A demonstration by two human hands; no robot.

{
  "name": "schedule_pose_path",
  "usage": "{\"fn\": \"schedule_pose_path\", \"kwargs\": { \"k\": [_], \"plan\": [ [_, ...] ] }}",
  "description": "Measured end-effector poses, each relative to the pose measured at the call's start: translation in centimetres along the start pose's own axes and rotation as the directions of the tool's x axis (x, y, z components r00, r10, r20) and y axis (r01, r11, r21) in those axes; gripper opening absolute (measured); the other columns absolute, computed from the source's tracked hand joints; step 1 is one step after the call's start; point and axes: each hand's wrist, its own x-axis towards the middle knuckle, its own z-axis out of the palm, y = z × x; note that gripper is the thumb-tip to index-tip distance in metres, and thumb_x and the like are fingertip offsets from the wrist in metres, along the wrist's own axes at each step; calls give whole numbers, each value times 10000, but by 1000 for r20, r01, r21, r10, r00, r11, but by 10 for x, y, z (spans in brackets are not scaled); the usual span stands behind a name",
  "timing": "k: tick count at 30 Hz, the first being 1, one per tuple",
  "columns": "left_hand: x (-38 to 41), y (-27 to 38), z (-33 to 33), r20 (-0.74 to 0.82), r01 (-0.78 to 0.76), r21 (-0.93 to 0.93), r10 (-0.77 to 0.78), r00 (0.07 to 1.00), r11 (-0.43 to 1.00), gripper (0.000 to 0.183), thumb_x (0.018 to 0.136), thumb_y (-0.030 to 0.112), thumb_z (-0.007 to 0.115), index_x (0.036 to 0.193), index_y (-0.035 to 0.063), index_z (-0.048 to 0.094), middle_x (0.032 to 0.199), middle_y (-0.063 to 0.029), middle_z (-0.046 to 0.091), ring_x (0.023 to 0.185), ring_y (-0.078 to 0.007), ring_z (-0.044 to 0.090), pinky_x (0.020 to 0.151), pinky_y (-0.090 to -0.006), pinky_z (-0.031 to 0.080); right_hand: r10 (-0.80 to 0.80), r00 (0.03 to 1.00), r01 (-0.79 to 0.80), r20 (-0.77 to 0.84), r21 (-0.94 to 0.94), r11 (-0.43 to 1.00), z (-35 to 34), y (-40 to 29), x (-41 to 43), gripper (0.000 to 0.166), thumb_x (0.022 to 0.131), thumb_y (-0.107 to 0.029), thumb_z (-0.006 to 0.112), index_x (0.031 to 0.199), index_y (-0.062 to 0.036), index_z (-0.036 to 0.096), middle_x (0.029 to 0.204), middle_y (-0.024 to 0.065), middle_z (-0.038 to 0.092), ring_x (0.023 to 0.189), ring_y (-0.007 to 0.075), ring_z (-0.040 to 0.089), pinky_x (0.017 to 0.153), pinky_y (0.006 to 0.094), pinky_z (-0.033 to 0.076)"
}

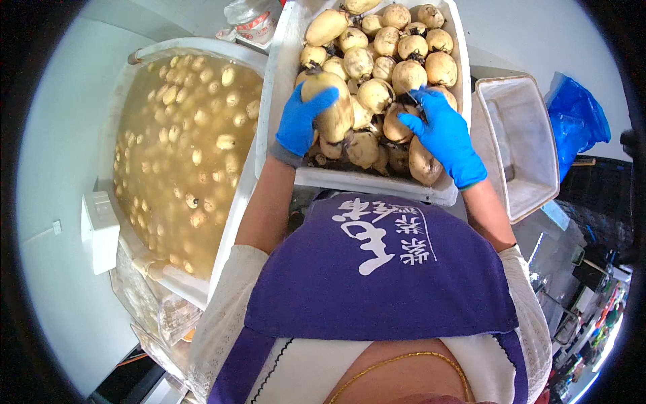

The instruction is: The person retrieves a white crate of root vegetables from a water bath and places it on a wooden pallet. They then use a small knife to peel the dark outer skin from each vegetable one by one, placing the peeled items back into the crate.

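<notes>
My left hand (pixel 302 118), in a blue glove, grips a large pale lotus root segment (pixel 334 108) at the left side of a white plastic tub (pixel 373 190). The segment's far end has a dark joint. My right hand (pixel 446 134), gloved in blue too, reaches into the tub on the right, thumb and forefinger apart. Something thin and greyish shows at its fingertips, too blurred to name. Just beside the thumb lies a brownish root segment (pixel 397 123). Many more segments (pixel 409 77), several with dark stringy ends, fill the tub.
On the left stands a big white basin (pixel 202 45) of murky water with lotus root pieces floating in it. A white plastic bin (pixel 525 151) and a blue plastic bag (pixel 578 118) are at the right. Behind the basin sits a white printed bag (pixel 254 22).
</notes>
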Motion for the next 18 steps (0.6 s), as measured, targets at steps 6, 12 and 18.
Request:
{"fn": "schedule_pose_path", "kwargs": {
  "k": [6, 12, 18],
  "plan": [
    [-8, -5, 7, 111, -148, 539, 104, 988, 829, 703, 715, 271, 846, 1263, -21, 517, 1142, -145, 636, 1010, -207, 634, 879, -342, 537, -140, 982, 134, 126, 56, 989, -14, -42, -3, 289, 904, -231, 613, 1167, -114, 603, 905, 127, 638, 811, 310, 660, 650, 411, 541],
    [-9, -11, 17, 162, -209, 673, 135, 978, 710, 778, 680, 298, 864, 1262, -57, 491, 1144, -172, 633, 1026, -238, 638, 880, -346, 535, -191, 962, 216, 193, -119, 969, -1, -35, -10, 208, 891, -157, 578, 1083, -75, 580, 823, 116, 617, 666, 290, 652, 489, 393, 511],
    [-10, -14, 21, 162, -190, 658, 109, 981, 728, 721, 680, 304, 864, 1222, -33, 530, 1119, -166, 648, 986, -249, 645, 846, -361, 532, -189, 961, 211, 200, -96, 973, 3, -37, -2, 175, 884, -131, 560, 1043, -60, 572, 815, 137, 628, 682, 316, 662, 540, 425, 526]
  ]
}}
